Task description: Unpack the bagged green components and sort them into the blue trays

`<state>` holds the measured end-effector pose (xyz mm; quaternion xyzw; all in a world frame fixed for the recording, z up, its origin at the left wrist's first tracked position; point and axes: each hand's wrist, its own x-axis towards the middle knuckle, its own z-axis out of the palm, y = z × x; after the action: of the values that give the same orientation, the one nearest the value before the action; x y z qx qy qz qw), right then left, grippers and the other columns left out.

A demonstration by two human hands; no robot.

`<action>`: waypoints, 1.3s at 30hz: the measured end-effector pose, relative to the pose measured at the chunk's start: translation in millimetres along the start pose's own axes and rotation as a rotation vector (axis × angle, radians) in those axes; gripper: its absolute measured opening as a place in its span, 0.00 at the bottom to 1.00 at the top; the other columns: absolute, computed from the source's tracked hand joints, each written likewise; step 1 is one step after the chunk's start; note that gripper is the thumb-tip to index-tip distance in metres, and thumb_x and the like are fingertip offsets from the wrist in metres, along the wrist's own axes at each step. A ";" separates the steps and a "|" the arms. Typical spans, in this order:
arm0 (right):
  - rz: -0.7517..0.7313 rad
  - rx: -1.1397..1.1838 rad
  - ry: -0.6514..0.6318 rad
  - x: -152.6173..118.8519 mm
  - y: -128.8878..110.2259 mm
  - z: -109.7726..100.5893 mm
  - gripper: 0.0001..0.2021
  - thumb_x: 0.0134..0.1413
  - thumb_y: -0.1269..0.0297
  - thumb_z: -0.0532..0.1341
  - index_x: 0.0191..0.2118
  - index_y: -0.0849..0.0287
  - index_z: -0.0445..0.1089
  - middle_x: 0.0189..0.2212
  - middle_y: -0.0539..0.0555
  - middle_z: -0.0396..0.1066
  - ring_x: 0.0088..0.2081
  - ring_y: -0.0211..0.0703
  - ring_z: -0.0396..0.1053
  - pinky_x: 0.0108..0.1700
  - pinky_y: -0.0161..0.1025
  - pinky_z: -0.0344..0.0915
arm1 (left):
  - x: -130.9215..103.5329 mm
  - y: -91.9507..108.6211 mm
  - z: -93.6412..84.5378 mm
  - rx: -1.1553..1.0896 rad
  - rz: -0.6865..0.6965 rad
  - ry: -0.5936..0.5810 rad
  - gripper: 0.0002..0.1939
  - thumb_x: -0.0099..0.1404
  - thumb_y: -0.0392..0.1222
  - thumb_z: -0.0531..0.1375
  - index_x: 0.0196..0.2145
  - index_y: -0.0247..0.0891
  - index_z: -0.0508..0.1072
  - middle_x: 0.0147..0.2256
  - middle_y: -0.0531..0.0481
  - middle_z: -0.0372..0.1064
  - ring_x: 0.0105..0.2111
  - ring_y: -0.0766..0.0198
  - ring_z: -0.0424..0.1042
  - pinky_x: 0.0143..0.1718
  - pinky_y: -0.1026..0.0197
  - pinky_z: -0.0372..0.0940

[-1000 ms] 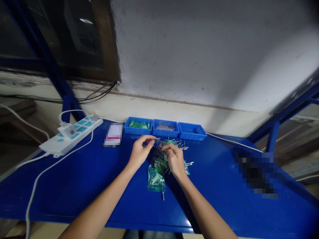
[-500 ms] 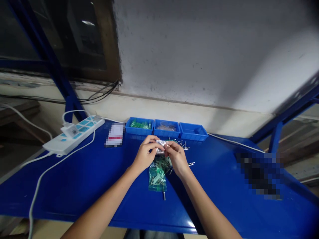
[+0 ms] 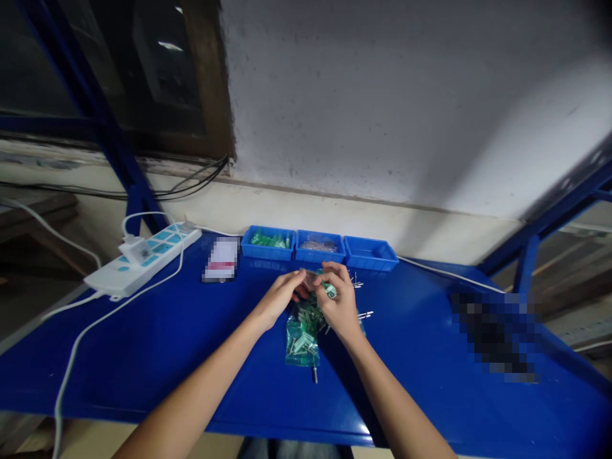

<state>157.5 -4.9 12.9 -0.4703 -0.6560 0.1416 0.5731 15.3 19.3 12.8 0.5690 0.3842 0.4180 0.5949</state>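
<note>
I find the left hand point(image 3: 280, 296) pinching a small clear plastic bag point(image 3: 310, 280) at its 9 o'clock edge. The right hand point(image 3: 338, 301), at the bag's 3 o'clock, has bent fingers with thumb and forefinger parted; I cannot tell whether it grips the bag. A green bag point(image 3: 292, 358) of blind rivets point(image 3: 304, 343) lies at 6 o'clock, blue bins point(image 3: 319, 256) at 12. Against half a second ago, the right fingers have loosened and the bag's silvery glare has dulled.
</note>
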 end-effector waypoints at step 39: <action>-0.119 -0.223 -0.255 -5.1 2.3 7.3 0.15 0.53 0.77 0.50 0.41 0.58 0.70 0.41 0.58 0.69 0.44 0.46 0.67 0.47 0.42 0.64 | 2.2 -7.3 -3.0 0.030 -0.079 0.055 0.15 0.58 0.51 0.57 0.31 0.34 0.71 0.28 0.51 0.68 0.29 0.65 0.66 0.29 0.65 0.56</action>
<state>151.6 -5.1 5.9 -0.4696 -0.7616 0.0923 0.4370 13.7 22.5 5.4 0.5504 0.4289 0.4039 0.5916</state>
